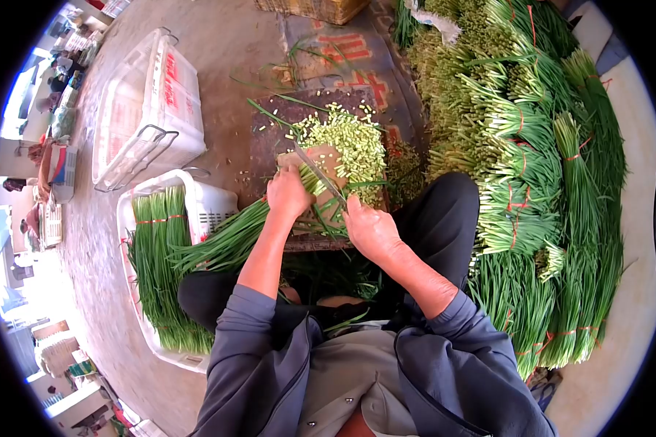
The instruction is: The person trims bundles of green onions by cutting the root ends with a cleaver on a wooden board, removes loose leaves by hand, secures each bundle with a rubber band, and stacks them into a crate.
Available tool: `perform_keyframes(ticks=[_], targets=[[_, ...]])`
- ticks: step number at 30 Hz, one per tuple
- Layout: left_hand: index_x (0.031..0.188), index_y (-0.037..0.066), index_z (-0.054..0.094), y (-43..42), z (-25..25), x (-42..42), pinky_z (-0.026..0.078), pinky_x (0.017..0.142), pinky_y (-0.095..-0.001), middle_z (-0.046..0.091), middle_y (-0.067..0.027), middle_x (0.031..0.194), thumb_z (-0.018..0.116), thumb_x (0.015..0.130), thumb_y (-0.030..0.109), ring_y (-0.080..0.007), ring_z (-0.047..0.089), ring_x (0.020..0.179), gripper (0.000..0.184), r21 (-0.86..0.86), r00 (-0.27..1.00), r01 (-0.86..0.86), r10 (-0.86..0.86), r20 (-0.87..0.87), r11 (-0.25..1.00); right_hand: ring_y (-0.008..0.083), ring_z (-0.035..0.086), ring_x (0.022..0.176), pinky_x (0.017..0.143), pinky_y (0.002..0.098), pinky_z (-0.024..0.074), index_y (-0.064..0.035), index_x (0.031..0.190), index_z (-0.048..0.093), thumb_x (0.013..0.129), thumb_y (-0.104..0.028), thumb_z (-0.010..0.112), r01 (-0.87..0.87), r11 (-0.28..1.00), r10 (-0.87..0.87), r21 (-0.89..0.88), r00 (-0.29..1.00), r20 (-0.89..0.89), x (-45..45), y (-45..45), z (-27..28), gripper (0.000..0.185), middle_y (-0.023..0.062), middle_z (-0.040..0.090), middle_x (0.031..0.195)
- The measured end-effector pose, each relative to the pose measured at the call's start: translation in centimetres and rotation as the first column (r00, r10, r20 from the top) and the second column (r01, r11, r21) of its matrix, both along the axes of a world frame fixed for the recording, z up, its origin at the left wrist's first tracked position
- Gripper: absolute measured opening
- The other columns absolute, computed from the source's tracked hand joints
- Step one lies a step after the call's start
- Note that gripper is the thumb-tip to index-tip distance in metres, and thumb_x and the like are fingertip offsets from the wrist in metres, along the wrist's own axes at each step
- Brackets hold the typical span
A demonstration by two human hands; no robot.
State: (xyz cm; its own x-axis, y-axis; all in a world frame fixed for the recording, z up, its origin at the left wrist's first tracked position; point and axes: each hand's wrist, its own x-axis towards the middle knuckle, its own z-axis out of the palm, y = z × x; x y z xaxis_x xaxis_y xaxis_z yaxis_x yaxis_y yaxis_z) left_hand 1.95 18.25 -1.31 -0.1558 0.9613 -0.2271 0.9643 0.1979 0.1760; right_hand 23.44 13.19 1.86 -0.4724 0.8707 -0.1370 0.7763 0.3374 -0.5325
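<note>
My left hand (288,193) is wrapped around a bunch of green chives (233,237), whose long leaves trail down to the left over the edge of a crate. In my right hand (372,226) is a knife (321,176); its blade slants up and left, lying across the chives' pale ends beside my left fingers. Beneath is a cutting board (332,156), partly hidden by leaves. A heap of short, pale green cut ends (353,142) spreads around the board's upper right.
Tied chives fill the white crate (189,360) at left. Another white crate (182,87) stands behind it. Stacked chive bundles (521,167), many with red ties, line my right side. A printed sack (342,47) lies on the floor ahead, near a cardboard box (313,7).
</note>
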Motion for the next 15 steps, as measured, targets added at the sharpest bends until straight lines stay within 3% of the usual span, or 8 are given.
perform_keyframes(ticks=[3,5,9,12,14,15], targets=[[0.119,0.000,0.059,-0.1,-0.2,0.0,0.054,0.095,-0.0458,0.069,-0.0228,0.114,0.089,0.062,0.028,-0.0382,0.067,0.109,0.070,0.040,1.000,0.014,-0.013,-0.005,0.999,0.0421,0.071,0.074,0.066,0.0504,0.0572,-0.0007,0.102,0.048,0.095,-0.010,0.049,-0.010,1.000,0.011,-0.015,0.997,0.077,-0.3,0.0,-0.2,0.011,0.0215,0.069,0.081],[0.115,0.002,0.062,0.1,-0.3,-0.1,0.052,0.097,-0.0453,0.066,-0.0179,0.120,0.088,0.064,0.026,-0.0347,0.064,0.116,0.062,-0.023,1.000,-0.008,0.009,0.016,1.000,0.0427,0.071,0.074,0.066,0.0509,0.0578,0.0002,0.102,0.049,0.093,-0.008,0.050,-0.007,0.999,0.011,-0.054,0.998,0.065,-0.5,0.2,-0.7,0.012,0.0215,0.069,0.077],[0.115,0.002,0.062,0.3,-1.2,-0.3,0.052,0.096,-0.0458,0.066,-0.0182,0.121,0.087,0.064,0.025,-0.0356,0.064,0.115,0.062,0.002,0.999,-0.018,0.018,0.050,1.000,0.0438,0.071,0.074,0.068,0.0520,0.0581,0.0014,0.103,0.049,0.092,-0.007,0.050,0.024,0.997,-0.026,-0.077,0.999,-0.029,-3.7,3.1,-3.0,0.014,0.0225,0.070,0.077],[0.116,0.002,0.062,0.9,-0.4,-0.8,0.053,0.095,-0.0468,0.066,-0.0190,0.120,0.086,0.064,0.025,-0.0363,0.065,0.113,0.062,-0.093,0.997,-0.011,0.018,0.070,0.996,0.0447,0.071,0.076,0.068,0.0537,0.0577,0.0024,0.104,0.048,0.093,-0.007,0.050,0.001,0.999,-0.001,-0.050,1.000,0.003,-3.8,2.9,-2.4,0.015,0.0259,0.070,0.080],[0.117,0.001,0.062,1.1,-0.4,-0.5,0.053,0.095,-0.0468,0.067,-0.0192,0.116,0.086,0.064,0.025,-0.0366,0.066,0.112,0.062,-0.103,0.999,-0.014,0.019,0.051,0.995,0.0450,0.072,0.077,0.069,0.0541,0.0577,0.0025,0.103,0.050,0.094,-0.008,0.049,0.026,0.990,-0.024,-0.136,1.000,0.017,-1.5,0.7,-1.6,0.014,0.0284,0.070,0.081],[0.115,0.001,0.062,0.7,-1.5,-0.6,0.054,0.094,-0.0466,0.068,-0.0196,0.114,0.083,0.067,0.023,-0.0380,0.066,0.110,0.057,-0.016,0.999,0.040,-0.040,0.015,0.999,0.0450,0.072,0.077,0.069,0.0541,0.0580,0.0025,0.105,0.050,0.095,-0.009,0.048,0.038,0.989,-0.034,-0.146,0.999,0.027,-1.6,0.4,-1.9,0.015,0.0298,0.070,0.082]])
